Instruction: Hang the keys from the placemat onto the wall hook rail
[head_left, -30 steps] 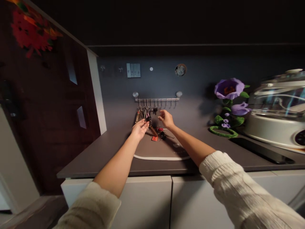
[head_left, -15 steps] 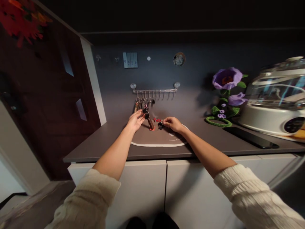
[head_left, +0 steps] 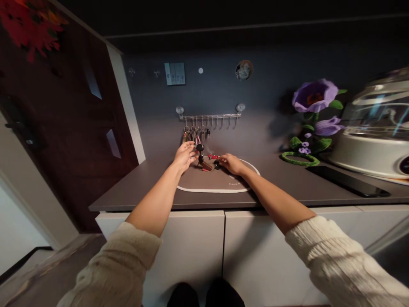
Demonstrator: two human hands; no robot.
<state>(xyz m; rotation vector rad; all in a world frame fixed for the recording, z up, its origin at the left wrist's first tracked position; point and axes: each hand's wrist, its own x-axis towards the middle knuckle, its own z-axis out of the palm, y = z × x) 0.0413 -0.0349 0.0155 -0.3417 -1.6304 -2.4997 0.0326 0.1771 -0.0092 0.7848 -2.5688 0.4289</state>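
My left hand (head_left: 184, 157) is closed by its fingertips on a keychain (head_left: 200, 147) with round black pieces. A brown strap-like piece (head_left: 206, 166) with a red end hangs from it and slants down to the brown mat (head_left: 217, 190). My right hand (head_left: 232, 164) has its fingers curled over the mat, pinching a small dark bunch of keys (head_left: 217, 164). Just behind that bunch lies a small red item (head_left: 212, 157). Above my left hand several key rings (head_left: 193, 130) hang from the left part of a clear hook rail (head_left: 211, 116).
The mat lies on a dark grey counter (head_left: 153, 187) above white cabinet doors (head_left: 191, 247). To the right stand purple crocheted flowers (head_left: 315, 97), a black phone (head_left: 348, 181) and a cream appliance (head_left: 367, 149) with a clear cover. Light switches (head_left: 175, 73) are on the wall.
The keychain in my left hand has come lower, and its brown strap now lies more slanted against the mat. My right hand stays at the dark keys. The view has shifted slightly.
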